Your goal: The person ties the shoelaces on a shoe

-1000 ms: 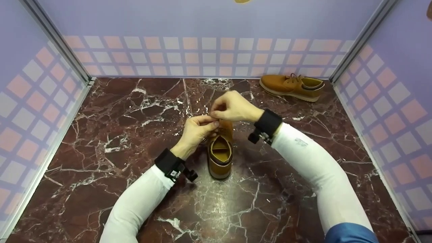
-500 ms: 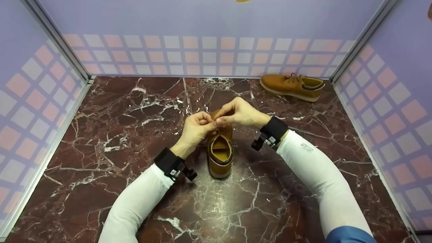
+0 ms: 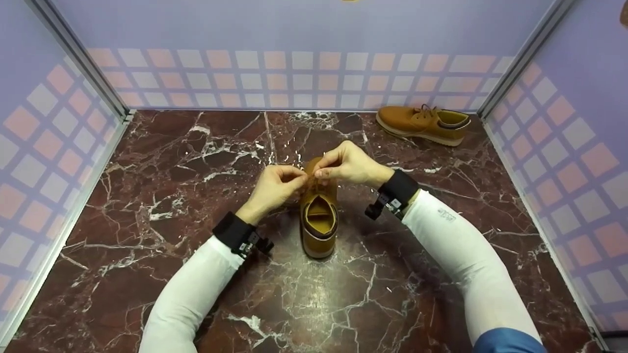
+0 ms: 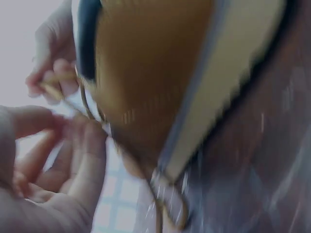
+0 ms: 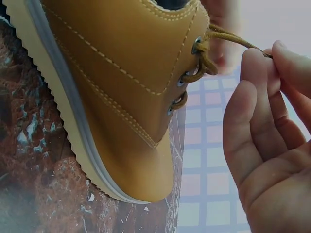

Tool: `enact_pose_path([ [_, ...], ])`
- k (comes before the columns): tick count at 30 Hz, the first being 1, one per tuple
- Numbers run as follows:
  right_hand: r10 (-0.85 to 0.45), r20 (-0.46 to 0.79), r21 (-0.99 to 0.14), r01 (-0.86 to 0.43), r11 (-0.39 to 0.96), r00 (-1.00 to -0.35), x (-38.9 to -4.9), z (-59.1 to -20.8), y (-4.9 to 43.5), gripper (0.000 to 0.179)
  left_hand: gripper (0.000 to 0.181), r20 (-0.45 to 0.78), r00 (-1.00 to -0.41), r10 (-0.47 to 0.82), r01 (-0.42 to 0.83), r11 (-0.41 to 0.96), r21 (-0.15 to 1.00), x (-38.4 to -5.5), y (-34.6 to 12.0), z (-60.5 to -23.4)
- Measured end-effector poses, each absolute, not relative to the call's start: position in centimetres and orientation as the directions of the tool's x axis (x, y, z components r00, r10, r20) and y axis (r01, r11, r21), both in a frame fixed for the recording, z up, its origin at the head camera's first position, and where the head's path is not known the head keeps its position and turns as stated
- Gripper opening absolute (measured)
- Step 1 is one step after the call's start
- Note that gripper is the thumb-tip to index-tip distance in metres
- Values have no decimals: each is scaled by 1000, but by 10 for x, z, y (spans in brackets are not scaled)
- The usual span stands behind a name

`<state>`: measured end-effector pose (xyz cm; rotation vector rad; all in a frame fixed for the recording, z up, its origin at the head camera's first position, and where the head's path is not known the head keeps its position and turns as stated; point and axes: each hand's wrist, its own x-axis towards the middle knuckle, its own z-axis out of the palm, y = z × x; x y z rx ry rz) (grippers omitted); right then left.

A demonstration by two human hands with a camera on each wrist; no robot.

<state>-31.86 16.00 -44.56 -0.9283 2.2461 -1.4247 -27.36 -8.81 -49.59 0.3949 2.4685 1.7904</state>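
A tan leather lace-up shoe [image 3: 318, 247] stands upright in the middle of the marbled surface, its toe pointing away from me. My left hand [image 3: 272, 189] is over the laces on the left side. In the left wrist view, which is blurred, its thumb and fingers pinch a brown shoelace [image 4: 158, 208] whose loose end hangs below. Opposite it, my right hand [image 3: 354, 165] pinches another stretch of shoelace [image 5: 231, 39] between thumb and fingers, drawn taut from the top eyelets. The lace crossing between the hands is too blurred to make out fully.
A second tan shoe [image 3: 405, 122] with tied laces lies at the back right, close to the back wall [image 3: 274, 81]. Side walls with checked bands bound the marbled surface [image 3: 162, 211] left and right.
My right hand has come down and toward me, to the lace over the shoe. My left hand has since drawn slightly left, apart from the right. The shoe stays in place.
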Motion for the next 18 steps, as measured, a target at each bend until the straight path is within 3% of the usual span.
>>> enact_pose_path([
  [4,-676,69,-888,-353,293,-733,-319,-445,159,11,18,72,-944,321,238,513,825,-278,-101,-495],
  [13,-688,71,-883,-367,294,-723,-319,-446,159,13,22,-32,-907,420,277,653,705,-279,-107,-490],
  [18,-691,79,-881,-375,289,-719,-319,-446,158,12,18,-10,-906,424,335,732,593,-279,-106,-494],
])
